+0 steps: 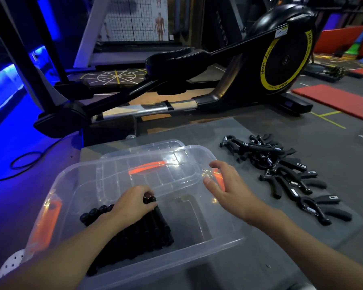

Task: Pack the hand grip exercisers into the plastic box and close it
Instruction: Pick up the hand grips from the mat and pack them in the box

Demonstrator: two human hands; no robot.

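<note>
- One clear plastic box (166,264) sat open on the grey worktop (302,237).
- Inside it, toward its 8 o'clock side, one row of black packed exercisers (151,229) lay side by side. About six handle ends showed, and the arm hid the rest.
- The left hand (134,203) reached down into the box, its grip curled round the handle ends at the row's far end.
- One clear lid (176,162) lay at the box's 12 o'clock, overlapping the far rim.
- The right hand (224,185) hovered over the box's 3 o'clock rim with fingers spread, its grip wide and empty.
- One pile of loose exercisers (281,168) lay on the worktop at the box's 2 o'clock, too tangled to count.
</note>
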